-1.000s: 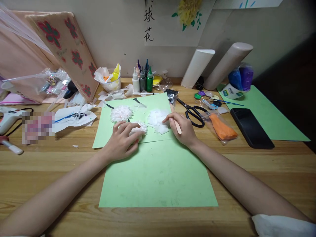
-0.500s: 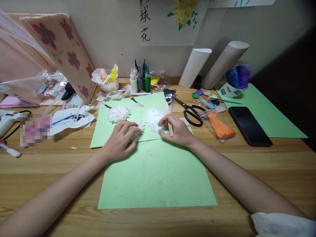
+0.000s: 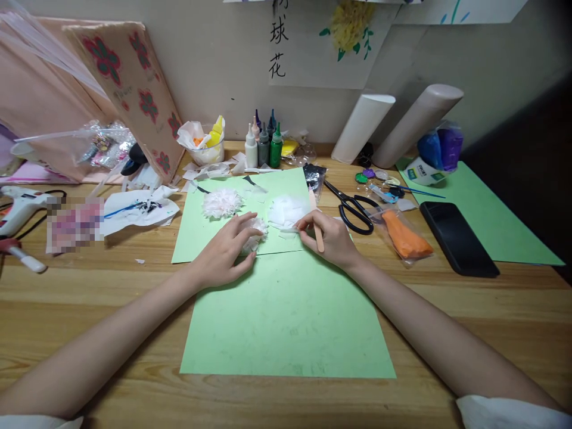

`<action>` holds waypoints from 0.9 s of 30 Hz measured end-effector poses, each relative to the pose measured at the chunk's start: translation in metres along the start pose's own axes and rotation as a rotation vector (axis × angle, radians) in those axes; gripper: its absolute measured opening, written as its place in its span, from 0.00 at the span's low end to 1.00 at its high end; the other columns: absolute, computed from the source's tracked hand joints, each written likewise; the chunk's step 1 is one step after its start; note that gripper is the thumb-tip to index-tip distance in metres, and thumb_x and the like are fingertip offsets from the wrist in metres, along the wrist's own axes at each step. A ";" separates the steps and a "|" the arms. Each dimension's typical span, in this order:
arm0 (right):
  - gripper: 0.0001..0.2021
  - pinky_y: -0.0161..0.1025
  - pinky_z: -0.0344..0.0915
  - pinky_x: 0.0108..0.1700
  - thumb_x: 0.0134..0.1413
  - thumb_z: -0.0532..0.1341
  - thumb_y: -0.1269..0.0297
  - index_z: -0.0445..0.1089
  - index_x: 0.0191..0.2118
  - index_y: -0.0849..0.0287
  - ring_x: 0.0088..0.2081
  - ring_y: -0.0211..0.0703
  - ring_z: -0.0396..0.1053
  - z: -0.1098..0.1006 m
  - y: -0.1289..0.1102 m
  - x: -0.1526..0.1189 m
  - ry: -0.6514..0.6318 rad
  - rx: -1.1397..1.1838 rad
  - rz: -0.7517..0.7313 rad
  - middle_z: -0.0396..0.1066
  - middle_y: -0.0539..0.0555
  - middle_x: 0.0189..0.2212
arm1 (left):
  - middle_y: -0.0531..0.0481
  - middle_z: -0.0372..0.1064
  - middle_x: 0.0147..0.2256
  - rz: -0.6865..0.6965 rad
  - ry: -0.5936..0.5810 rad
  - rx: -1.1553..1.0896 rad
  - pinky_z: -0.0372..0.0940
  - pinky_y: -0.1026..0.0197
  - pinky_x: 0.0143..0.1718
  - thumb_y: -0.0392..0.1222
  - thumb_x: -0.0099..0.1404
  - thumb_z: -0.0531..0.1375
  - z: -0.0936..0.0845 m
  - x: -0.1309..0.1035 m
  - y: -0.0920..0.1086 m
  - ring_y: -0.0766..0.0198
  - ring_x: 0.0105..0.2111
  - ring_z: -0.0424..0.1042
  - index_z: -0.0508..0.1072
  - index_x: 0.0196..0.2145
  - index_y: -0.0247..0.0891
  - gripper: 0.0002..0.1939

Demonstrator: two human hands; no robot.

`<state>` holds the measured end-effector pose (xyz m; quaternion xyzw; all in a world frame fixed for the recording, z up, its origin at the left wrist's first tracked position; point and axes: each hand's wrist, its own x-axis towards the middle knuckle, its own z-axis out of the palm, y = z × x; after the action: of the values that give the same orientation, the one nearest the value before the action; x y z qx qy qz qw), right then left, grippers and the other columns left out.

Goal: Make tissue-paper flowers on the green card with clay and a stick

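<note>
A green sheet (image 3: 192,232) bears three white, ruffled paper clumps. My left hand (image 3: 226,253) rests with its fingers apart over the lower clump (image 3: 258,233), touching it and partly hiding it. Up and to the left lies a pinkish-white fluffy flower (image 3: 222,204). My right hand (image 3: 328,238) holds a flat wooden stick (image 3: 318,229) between its fingers; thumb and index fingertip meet at the lower right edge of the white tissue pile (image 3: 286,213). Whether they pinch a scrap of tissue is too small to tell. Another green sheet (image 3: 286,322) lies nearer to me.
Black scissors (image 3: 355,208), a bag of orange clay (image 3: 406,235) and a phone (image 3: 458,238) lie to the right. Paint bottles (image 3: 263,146) and a plastic cup (image 3: 208,149) stand behind. A glue gun (image 3: 22,205) is at far left.
The view has shifted slightly. My right thumb and index fingertip have come together at the tissue pile's edge. My left hand stays over the lower clump, its fingers a little more spread.
</note>
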<state>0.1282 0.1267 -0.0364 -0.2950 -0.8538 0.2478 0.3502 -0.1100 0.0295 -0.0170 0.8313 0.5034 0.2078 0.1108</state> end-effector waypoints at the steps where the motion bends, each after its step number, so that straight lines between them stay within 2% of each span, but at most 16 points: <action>1: 0.06 0.38 0.66 0.33 0.48 0.59 0.75 0.65 0.31 0.57 0.31 0.42 0.72 0.000 0.000 0.000 0.020 0.018 0.012 0.74 0.52 0.30 | 0.36 0.48 0.60 0.000 0.002 -0.004 0.55 0.45 0.57 0.38 0.62 0.54 0.000 0.000 0.000 0.50 0.60 0.51 0.62 0.50 0.37 0.18; 10: 0.04 0.44 0.70 0.39 0.48 0.62 0.71 0.66 0.29 0.57 0.39 0.47 0.75 0.001 0.004 -0.001 0.271 0.152 0.153 0.76 0.54 0.34 | 0.36 0.52 0.59 0.022 0.015 -0.011 0.55 0.46 0.58 0.37 0.61 0.53 0.001 -0.002 -0.001 0.51 0.60 0.52 0.62 0.50 0.37 0.18; 14: 0.05 0.45 0.70 0.42 0.48 0.64 0.69 0.65 0.29 0.57 0.38 0.47 0.75 0.001 -0.005 0.001 0.347 0.286 0.158 0.76 0.55 0.32 | 0.37 0.54 0.58 0.030 0.027 -0.010 0.54 0.46 0.58 0.36 0.61 0.53 0.001 -0.002 -0.002 0.52 0.59 0.52 0.62 0.50 0.37 0.19; 16: 0.08 0.45 0.71 0.41 0.48 0.64 0.67 0.63 0.27 0.57 0.37 0.45 0.75 0.002 -0.015 0.002 0.260 0.411 0.148 0.76 0.54 0.31 | 0.38 0.55 0.57 0.031 0.028 -0.012 0.53 0.47 0.59 0.36 0.61 0.53 0.002 -0.002 -0.002 0.52 0.59 0.53 0.62 0.50 0.36 0.19; 19: 0.11 0.43 0.72 0.38 0.48 0.65 0.66 0.60 0.25 0.57 0.34 0.44 0.75 0.008 -0.032 0.002 -0.043 0.581 0.165 0.76 0.55 0.30 | 0.37 0.55 0.56 0.028 0.032 -0.017 0.54 0.48 0.58 0.36 0.60 0.53 0.002 -0.002 -0.002 0.53 0.58 0.54 0.62 0.50 0.35 0.19; 21: 0.12 0.42 0.71 0.38 0.49 0.65 0.65 0.59 0.25 0.57 0.34 0.43 0.75 0.016 -0.040 0.003 -0.160 0.603 0.196 0.76 0.55 0.31 | 0.37 0.54 0.56 0.028 0.037 -0.023 0.55 0.48 0.57 0.36 0.60 0.53 0.002 -0.003 -0.002 0.52 0.58 0.54 0.61 0.50 0.35 0.19; 27: 0.09 0.41 0.68 0.38 0.50 0.63 0.66 0.60 0.27 0.57 0.35 0.43 0.73 0.039 -0.043 0.006 -0.054 0.410 0.227 0.74 0.54 0.31 | 0.37 0.55 0.56 0.036 0.034 -0.033 0.55 0.47 0.57 0.37 0.60 0.53 0.002 -0.003 -0.001 0.52 0.57 0.55 0.61 0.50 0.36 0.20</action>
<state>0.0814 0.0924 -0.0307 -0.3049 -0.7561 0.4617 0.3496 -0.1115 0.0273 -0.0202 0.8346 0.4868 0.2323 0.1122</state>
